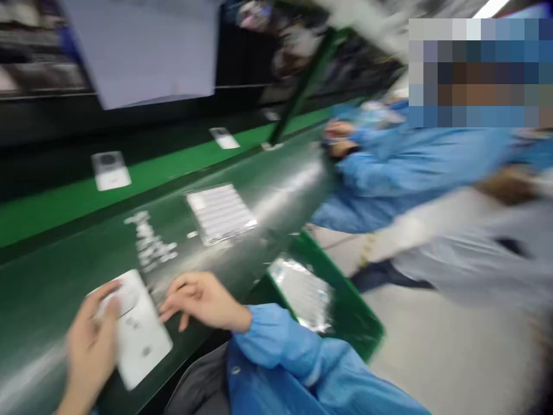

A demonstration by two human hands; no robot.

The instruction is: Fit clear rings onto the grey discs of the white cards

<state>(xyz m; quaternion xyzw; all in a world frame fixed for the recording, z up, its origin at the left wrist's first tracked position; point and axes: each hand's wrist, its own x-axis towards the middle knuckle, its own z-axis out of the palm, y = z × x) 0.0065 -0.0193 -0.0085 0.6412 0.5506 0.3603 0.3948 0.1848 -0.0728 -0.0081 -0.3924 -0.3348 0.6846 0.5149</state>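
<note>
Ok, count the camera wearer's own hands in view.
2: the left hand holds the white panel; the right hand is beside the panel's right edge, contact unclear. Neither is hidden.

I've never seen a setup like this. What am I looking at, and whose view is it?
There is no machine here: a person is working with two bare hands. The single picture comes from a camera worn on that person's head, looking forward and down. The left hand holds a flat white panel. The right hand is beside its edge; blur hides whether they touch. On the green work surface lie a cluster of small white pieces and a clear-wrapped pack of white strips. To the right, a green bin holds clear plastic packaging. Farther along is a co-worker's blue sleeve.
</note>
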